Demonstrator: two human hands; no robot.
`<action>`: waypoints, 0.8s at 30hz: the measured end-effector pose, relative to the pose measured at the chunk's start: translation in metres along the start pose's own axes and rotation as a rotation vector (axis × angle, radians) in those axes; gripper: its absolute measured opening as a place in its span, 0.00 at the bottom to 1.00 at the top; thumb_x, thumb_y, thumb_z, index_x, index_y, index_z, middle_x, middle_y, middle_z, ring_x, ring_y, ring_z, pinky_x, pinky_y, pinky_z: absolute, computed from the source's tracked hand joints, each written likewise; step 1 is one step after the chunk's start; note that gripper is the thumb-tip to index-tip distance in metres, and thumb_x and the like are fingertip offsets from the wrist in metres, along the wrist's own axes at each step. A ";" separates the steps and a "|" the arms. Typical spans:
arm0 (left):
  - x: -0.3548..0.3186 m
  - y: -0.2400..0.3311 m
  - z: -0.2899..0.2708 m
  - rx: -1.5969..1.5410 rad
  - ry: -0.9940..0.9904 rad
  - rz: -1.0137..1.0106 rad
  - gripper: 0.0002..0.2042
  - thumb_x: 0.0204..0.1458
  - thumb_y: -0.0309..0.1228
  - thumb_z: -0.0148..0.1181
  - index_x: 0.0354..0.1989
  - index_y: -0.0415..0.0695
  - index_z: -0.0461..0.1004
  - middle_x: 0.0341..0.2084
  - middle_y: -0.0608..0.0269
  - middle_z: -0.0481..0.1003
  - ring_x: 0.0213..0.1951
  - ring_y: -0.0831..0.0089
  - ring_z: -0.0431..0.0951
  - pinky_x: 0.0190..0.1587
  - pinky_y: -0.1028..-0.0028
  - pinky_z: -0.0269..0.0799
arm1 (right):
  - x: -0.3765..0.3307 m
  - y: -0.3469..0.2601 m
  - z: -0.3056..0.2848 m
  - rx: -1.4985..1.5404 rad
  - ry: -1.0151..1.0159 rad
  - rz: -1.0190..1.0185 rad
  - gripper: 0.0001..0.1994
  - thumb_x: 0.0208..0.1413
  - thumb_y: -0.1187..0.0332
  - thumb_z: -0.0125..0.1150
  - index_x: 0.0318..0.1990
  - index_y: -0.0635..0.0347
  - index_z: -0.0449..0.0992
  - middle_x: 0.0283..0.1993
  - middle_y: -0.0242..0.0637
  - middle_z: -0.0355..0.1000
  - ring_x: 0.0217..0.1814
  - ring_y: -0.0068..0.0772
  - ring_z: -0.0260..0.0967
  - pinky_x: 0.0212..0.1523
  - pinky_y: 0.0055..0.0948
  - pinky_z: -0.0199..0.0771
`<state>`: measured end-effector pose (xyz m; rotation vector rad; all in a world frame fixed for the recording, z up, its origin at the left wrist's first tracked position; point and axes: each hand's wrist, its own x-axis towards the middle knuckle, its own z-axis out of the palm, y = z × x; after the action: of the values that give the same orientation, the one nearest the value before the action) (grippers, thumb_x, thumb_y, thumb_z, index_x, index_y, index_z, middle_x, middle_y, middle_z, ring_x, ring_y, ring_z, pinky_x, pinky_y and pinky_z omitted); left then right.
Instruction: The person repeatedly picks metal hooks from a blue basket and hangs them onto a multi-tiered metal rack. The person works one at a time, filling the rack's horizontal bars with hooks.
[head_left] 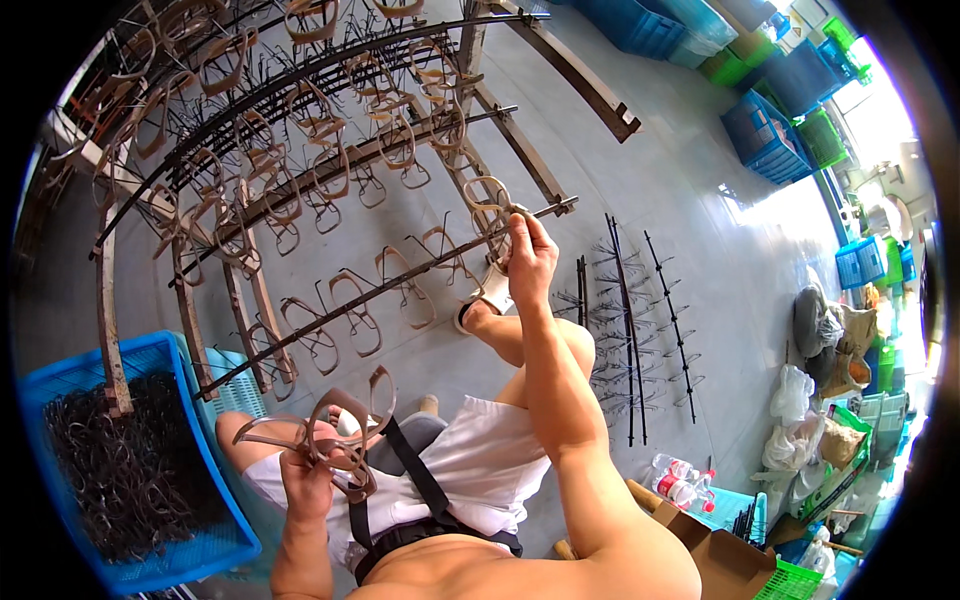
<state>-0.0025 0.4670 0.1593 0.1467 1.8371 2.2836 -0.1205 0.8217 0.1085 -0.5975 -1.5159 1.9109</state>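
Several brown eyeglass frames (378,390) are bunched in my left hand (305,485), whose fingers are closed around them above my lap. My right hand (530,255) reaches forward to the right end of the nearest dark rod (395,275). Its fingers pinch a light brown eyeglass frame (487,181) at that rod; the exact contact point is hidden by the fingertips. Further left, several similar eyeglass frames hang spaced apart along the same rod. Behind it stands a brown metal rack (525,165) with more rods, full of hanging frames.
At my left, a blue basket (60,370) holds a tangled dark heap (130,470). Dark rods with thin prongs (627,330) lie on the floor to the right. Blue crates (765,140), white bags (793,395), bottles (680,490) and a cardboard box (715,565) line the right side.
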 end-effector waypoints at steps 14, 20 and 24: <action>0.009 0.023 0.012 -0.419 0.053 -0.209 0.15 0.47 0.35 0.64 0.38 0.40 0.71 0.17 0.63 0.68 0.19 0.76 0.68 0.15 0.81 0.66 | 0.003 0.006 -0.005 -0.147 -0.020 -0.153 0.10 0.58 0.65 0.55 0.39 0.63 0.77 0.18 0.18 0.58 0.17 0.09 0.47 0.16 0.15 0.45; 0.011 0.024 0.015 -0.428 0.065 -0.153 0.14 0.49 0.35 0.63 0.38 0.40 0.71 0.17 0.62 0.68 0.18 0.77 0.68 0.14 0.81 0.66 | -0.004 0.002 0.000 -0.041 -0.049 -0.018 0.10 0.59 0.65 0.55 0.39 0.63 0.76 0.18 0.18 0.58 0.15 0.09 0.48 0.14 0.15 0.46; 0.014 0.024 0.013 -0.420 -0.011 -0.095 0.13 0.52 0.35 0.59 0.41 0.40 0.70 0.18 0.62 0.67 0.18 0.76 0.67 0.15 0.81 0.65 | -0.001 -0.004 0.001 -0.098 -0.038 -0.086 0.10 0.59 0.65 0.54 0.39 0.62 0.76 0.17 0.18 0.58 0.15 0.09 0.48 0.14 0.15 0.47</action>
<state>-0.0157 0.4776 0.1849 0.0059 1.2884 2.5284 -0.1198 0.8204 0.1122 -0.5333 -1.6405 1.8006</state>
